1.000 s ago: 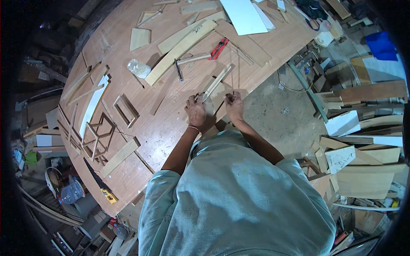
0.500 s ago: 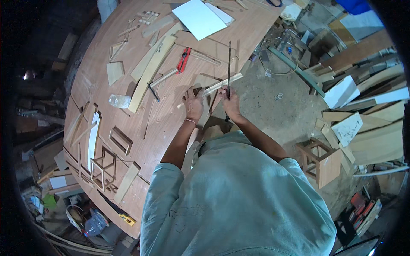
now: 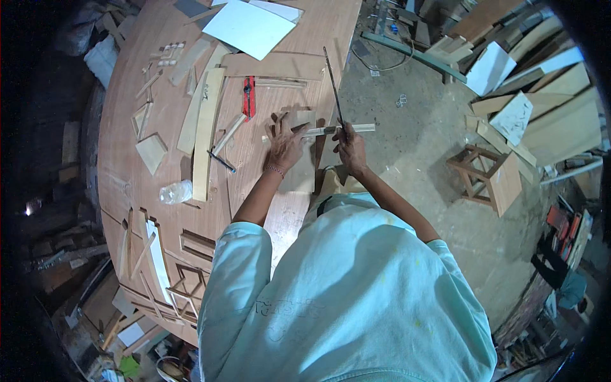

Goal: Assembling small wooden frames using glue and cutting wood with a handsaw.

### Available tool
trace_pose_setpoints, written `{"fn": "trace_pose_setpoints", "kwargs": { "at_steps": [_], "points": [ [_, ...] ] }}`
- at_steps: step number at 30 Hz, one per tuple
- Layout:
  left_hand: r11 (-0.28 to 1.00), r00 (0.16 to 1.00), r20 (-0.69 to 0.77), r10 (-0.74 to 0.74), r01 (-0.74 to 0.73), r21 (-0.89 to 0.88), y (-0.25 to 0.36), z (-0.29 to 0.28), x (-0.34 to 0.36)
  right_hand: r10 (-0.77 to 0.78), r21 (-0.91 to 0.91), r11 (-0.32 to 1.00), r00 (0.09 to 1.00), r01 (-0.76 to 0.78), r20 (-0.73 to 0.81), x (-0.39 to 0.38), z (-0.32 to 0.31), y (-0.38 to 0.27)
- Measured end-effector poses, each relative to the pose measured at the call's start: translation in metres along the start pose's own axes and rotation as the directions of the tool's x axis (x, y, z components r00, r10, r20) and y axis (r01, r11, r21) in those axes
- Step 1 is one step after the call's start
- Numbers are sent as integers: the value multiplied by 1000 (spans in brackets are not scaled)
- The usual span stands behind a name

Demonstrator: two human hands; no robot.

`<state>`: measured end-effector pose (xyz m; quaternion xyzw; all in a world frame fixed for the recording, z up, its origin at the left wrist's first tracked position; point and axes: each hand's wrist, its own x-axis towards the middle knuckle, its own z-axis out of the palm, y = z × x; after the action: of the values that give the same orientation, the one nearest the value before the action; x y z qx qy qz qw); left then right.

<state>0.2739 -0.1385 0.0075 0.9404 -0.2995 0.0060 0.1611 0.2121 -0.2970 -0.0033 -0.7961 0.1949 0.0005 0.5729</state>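
Note:
My left hand [image 3: 284, 148] has its fingers bent and partly spread over a pale wooden strip [image 3: 361, 127], holding it at its left end on a thin board [image 3: 296, 181] at the table's edge. The strip lies crosswise, its right part sticking out beyond that edge, with a darker piece near its middle. My right hand [image 3: 351, 151] is closed on a long, thin, dark blade-like tool [image 3: 332, 83], which stands across the strip and points away from me. Left of my hands are a red tool [image 3: 249, 95] and a dark pen-like rod [image 3: 223, 162].
The wooden table [image 3: 118, 172] bears long boards [image 3: 210, 134], white sheets [image 3: 248, 28], a plastic bottle [image 3: 175, 192] and small frames [image 3: 196, 242]. On the concrete floor at right stand a wooden stool-like frame [image 3: 503, 191] and leaning offcuts [image 3: 560, 114].
The view has swung so the table edge runs more upright. The strip has turned to lie nearly level, and my right hand's dark tool now tilts with its top leftward.

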Motion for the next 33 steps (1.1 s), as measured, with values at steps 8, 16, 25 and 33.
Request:
{"fn": "trace_pose_setpoints", "kwargs": {
  "at_steps": [8, 16, 25, 33],
  "points": [
    [994, 990, -97, -102, 100, -32, 8, 22, -10, 46, 10, 999, 993, -46, -110, -9, 4, -16],
    [972, 965, -158, -209, 222, 76, 25, 34, -12, 39, -61, 997, 993, -46, -112, -8, 13, 0],
    [989, 978, -161, -133, 142, 46, 40, 40, -1, 84, 90, 994, 978, -68, -192, -8, -2, 17],
    [977, 980, -51, -194, 189, -94, 47, 29, 11, 101, 200, 979, 945, -39, -310, -19, -14, 0]
  ]
}}
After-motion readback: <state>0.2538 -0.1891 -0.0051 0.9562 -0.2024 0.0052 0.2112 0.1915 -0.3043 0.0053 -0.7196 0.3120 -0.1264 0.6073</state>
